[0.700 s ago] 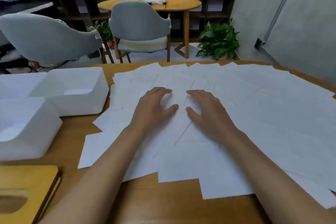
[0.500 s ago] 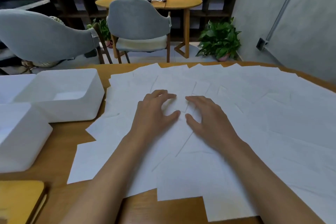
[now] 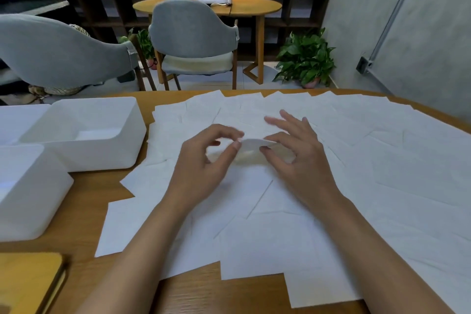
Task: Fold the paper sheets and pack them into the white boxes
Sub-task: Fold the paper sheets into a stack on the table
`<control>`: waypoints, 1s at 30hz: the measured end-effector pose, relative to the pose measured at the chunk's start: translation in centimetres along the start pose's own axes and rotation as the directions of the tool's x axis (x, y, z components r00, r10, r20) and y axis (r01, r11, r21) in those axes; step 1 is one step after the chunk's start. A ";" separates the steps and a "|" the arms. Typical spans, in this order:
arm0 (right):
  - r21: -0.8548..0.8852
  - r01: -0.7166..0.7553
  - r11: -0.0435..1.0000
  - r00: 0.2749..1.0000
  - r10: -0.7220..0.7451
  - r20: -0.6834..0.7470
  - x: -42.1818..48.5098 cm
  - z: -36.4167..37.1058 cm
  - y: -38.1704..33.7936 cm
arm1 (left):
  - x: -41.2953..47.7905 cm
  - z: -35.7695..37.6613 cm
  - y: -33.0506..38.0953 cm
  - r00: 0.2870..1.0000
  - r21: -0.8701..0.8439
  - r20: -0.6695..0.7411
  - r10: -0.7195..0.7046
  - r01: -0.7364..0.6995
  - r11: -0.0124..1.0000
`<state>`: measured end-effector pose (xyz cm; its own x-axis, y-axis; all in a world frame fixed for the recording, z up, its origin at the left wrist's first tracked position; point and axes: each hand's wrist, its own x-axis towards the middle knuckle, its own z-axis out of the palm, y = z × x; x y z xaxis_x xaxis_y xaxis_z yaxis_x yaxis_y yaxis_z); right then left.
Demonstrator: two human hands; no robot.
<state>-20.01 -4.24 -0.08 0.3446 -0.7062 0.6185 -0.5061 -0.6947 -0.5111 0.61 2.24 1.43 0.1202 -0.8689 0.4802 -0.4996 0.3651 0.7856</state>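
Several white paper sheets (image 3: 356, 173) lie spread and overlapping over the wooden table (image 3: 84, 186). One small sheet (image 3: 251, 144) is lifted off the pile and bowed upward between my hands. My left hand (image 3: 206, 160) pinches its left edge with thumb and fingertips. My right hand (image 3: 293, 150) pinches its right edge with thumb and forefinger, the other fingers spread. Two white boxes stand at the left: the far box (image 3: 84, 132) shows paper at its bottom, the near box (image 3: 28, 194) sits closer to me.
A yellow-brown object (image 3: 28, 283) lies at the table's front left corner. Beyond the table stand two grey chairs (image 3: 193, 41), a round wooden table (image 3: 242, 7) and a potted plant (image 3: 305, 58). A grey wall is at the right.
Both hands lay flat on the sheets before. Now they have lifted and pinch one small sheet between them, which curves upward off the pile.
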 end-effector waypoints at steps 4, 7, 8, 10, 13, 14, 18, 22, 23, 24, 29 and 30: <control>0.257 -0.218 0.941 0.976 0.206 0.071 -0.4 -2.3 -2.0 | 0.0 -1.2 0.0 0.994 -0.155 -0.001 -0.113 0.111 0.982; 0.337 -0.358 0.871 0.931 0.303 0.205 -0.2 -3.3 -2.8 | 0.0 -1.0 1.0 0.984 -0.161 0.095 -0.149 0.163 0.973; 0.368 -0.380 0.848 0.922 0.317 0.221 -0.1 -3.4 -3.0 | 0.0 -0.8 1.1 0.981 -0.177 0.089 -0.171 0.184 0.967; 0.503 -0.431 0.749 0.902 0.350 0.252 0.2 -3.6 -2.9 | 0.1 -0.4 0.8 0.973 -0.238 0.013 -0.232 0.229 0.944; 0.606 -0.440 0.662 0.898 0.331 0.290 0.2 -3.8 -2.7 | 0.1 -0.3 0.3 0.943 -0.309 -0.052 -0.329 0.298 0.903; 0.579 -0.414 0.702 0.910 0.296 0.291 0.2 -3.6 -2.6 | 0.1 -0.3 0.5 0.936 -0.332 -0.044 -0.348 0.315 0.889; 0.487 -0.421 0.766 0.907 0.370 0.202 -0.2 -2.7 -1.8 | -0.1 0.1 0.4 0.956 -0.156 -0.083 -0.280 0.265 0.952; 0.445 -0.476 0.759 0.863 0.501 0.067 -0.1 -3.1 -0.5 | -0.7 0.4 -0.4 0.975 0.287 0.203 -0.085 0.023 0.958; 0.435 -0.479 0.762 0.862 0.503 0.069 -0.2 -3.1 -0.4 | -0.9 0.7 -0.2 0.946 0.361 0.314 -0.081 -0.040 0.932; 0.426 -0.484 0.765 0.862 0.501 0.078 -0.2 -3.0 -0.3 | -1.2 1.0 0.1 0.917 0.424 0.391 -0.079 -0.103 0.900; 0.411 -0.464 0.785 0.883 0.450 0.137 -0.5 -2.3 -0.8 | -1.4 1.0 0.4 0.915 0.448 0.402 -0.032 -0.165 0.879; 0.402 -0.457 0.793 0.888 0.435 0.152 -0.6 -2.2 -0.8 | -1.4 0.9 0.5 0.919 0.436 0.392 -0.036 -0.151 0.887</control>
<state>-21.55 -3.02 1.26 0.2062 -0.9496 0.2363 -0.2409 -0.2833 -0.9283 -0.63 3.35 0.82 -0.2080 -0.9428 0.2607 -0.8352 0.3099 0.4543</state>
